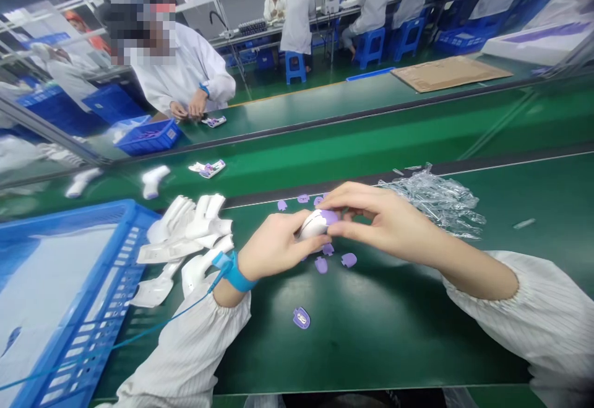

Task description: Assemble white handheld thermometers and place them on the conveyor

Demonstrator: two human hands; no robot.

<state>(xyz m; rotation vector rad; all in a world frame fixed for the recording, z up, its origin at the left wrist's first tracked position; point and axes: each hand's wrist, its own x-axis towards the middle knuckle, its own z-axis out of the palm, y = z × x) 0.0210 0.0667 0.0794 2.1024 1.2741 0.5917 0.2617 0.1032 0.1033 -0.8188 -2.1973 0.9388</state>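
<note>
My left hand is closed around a white plastic housing above the green table. At the housing's right end sits a purple cover piece, pinched between the thumb and fingers of my right hand. The cover touches the housing; whether it is fully seated I cannot tell. Below my hands lie several loose purple pieces, some partly hidden by my fingers. Nearer me, one purple piece with a metal part rests alone. A blue wrist strap with a cord is on my left wrist.
White plastic shells are piled left beside a blue basket. Clear plastic bits lie in a heap to the right. Past a green conveyor belt, a co-worker handles parts near a blue bin. Cardboard lies farther right.
</note>
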